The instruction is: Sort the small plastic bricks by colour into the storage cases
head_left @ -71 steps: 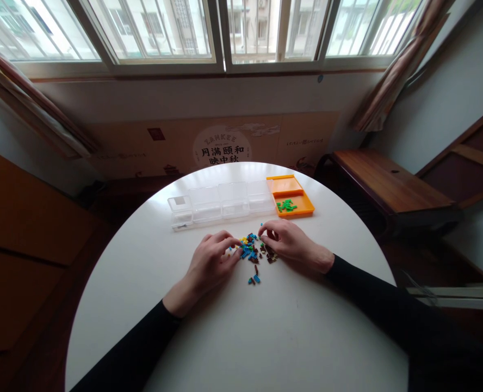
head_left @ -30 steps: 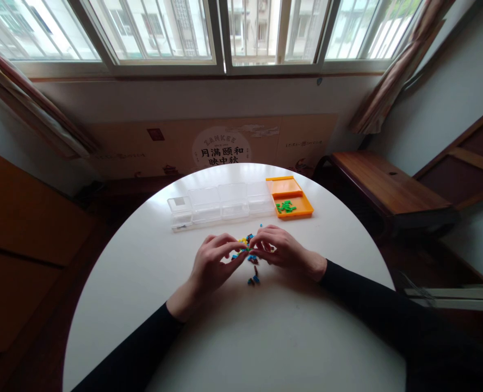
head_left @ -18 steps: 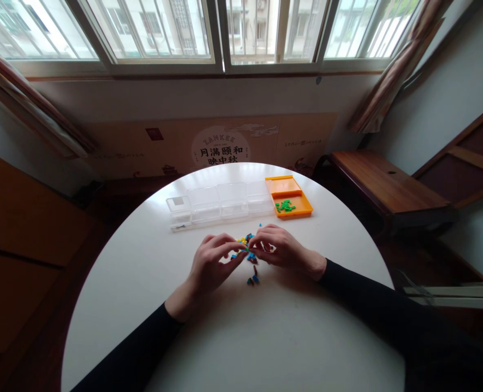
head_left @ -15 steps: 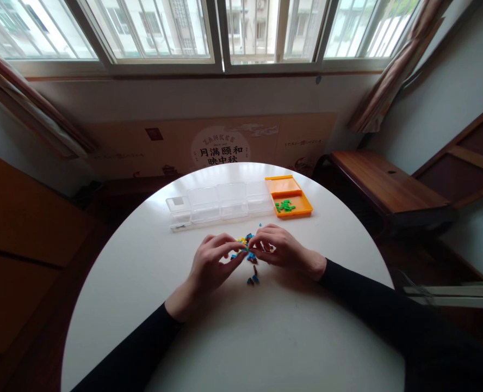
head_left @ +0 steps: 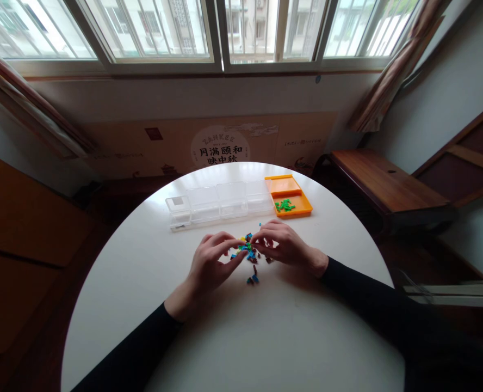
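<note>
A small pile of toy bricks (head_left: 251, 254), blue, brown, yellow and green, lies on the white round table (head_left: 233, 337). My left hand (head_left: 212, 260) is at the pile's left side, its thumb and index finger apart, with green and blue pieces showing between the tips. From the right, my right hand (head_left: 281, 243) reaches over the pile with fingers bent and tips close together at the green pieces. Whatever those fingertips hold is too small to make out. A few blue and dark bricks (head_left: 253, 280) lie nearer to me.
Beyond the pile stands an orange box (head_left: 304, 209) with its lid open and several green bricks (head_left: 284, 206) inside. A clear plastic compartment case (head_left: 221, 204) adjoins it on the left. A wooden bench (head_left: 392, 185) stands past the table's right edge.
My right hand has lifted slightly and shifted a little away from the left. The left thumb and index finger have parted, and more green pieces show between the hands.
</note>
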`<state>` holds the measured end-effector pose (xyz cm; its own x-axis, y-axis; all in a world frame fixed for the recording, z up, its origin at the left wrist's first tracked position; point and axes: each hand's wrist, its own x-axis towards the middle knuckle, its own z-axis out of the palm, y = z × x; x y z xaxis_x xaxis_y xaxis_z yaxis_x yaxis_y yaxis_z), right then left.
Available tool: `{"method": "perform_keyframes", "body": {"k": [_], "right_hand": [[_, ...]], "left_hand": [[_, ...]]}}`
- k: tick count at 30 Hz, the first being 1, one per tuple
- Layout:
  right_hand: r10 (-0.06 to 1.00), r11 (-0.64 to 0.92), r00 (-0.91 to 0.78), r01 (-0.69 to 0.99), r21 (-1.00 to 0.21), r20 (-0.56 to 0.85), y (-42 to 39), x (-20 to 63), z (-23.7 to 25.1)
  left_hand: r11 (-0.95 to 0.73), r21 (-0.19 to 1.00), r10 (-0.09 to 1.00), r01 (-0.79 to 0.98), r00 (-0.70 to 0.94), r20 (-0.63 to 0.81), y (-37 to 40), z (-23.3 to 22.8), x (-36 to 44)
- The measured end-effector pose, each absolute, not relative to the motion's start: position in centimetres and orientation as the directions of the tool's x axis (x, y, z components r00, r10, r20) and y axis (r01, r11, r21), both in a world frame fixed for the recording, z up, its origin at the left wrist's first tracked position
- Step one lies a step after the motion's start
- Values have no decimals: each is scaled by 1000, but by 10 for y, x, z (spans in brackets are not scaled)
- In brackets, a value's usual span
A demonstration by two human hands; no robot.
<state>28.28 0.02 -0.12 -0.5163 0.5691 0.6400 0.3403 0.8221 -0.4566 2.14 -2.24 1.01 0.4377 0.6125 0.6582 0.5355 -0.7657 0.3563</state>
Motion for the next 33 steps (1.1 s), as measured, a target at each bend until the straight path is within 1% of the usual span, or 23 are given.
{"method": "perform_keyframes", "body": {"k": [3, 6, 9, 12, 15, 18, 21, 24, 26, 28, 30, 33], "right_hand": [[654, 748, -396, 464, -474, 644, 9, 301, 3], [747, 601, -197, 609, -518, 635, 25, 328, 3], [802, 444, -24, 694, -567, 597, 41, 353, -2], [840, 329, 62, 732, -596, 539, 50, 368, -9], [867, 279, 76, 745, -606, 492, 52, 370, -12], [872, 306, 38, 737, -603, 488, 50, 363, -12], [852, 391, -35, 705, -592, 522, 44, 353, -10], [823, 519, -192, 638, -569, 535, 35, 343, -7], [787, 609, -340, 567, -555, 516, 27, 336, -4], [747, 665, -454, 498, -556, 486, 18, 329, -1], [722, 688, -520, 461, -561, 457, 10, 322, 2], [705, 698, -562, 440, -565, 433, 3, 314, 5]], "left_hand": [[-752, 344, 628, 562, 452, 634, -22, 10, 18], [-743, 335, 637, 579, 461, 618, -20, 7, 15], [-736, 334, 648, 589, 471, 599, -19, 5, 14], [-732, 329, 655, 597, 481, 583, -19, 5, 14], [-723, 329, 666, 607, 485, 567, -19, 5, 13], [-711, 337, 680, 617, 483, 551, -19, 5, 13], [-693, 351, 701, 629, 475, 533, -19, 5, 11], [-681, 362, 716, 637, 475, 511, -18, 4, 10], [-686, 360, 715, 633, 492, 497, -18, 4, 8], [-694, 360, 709, 623, 506, 490, -17, 3, 8], [-697, 361, 708, 620, 510, 489, -17, 3, 7], [-702, 357, 702, 617, 516, 491, -18, 2, 8]]}}
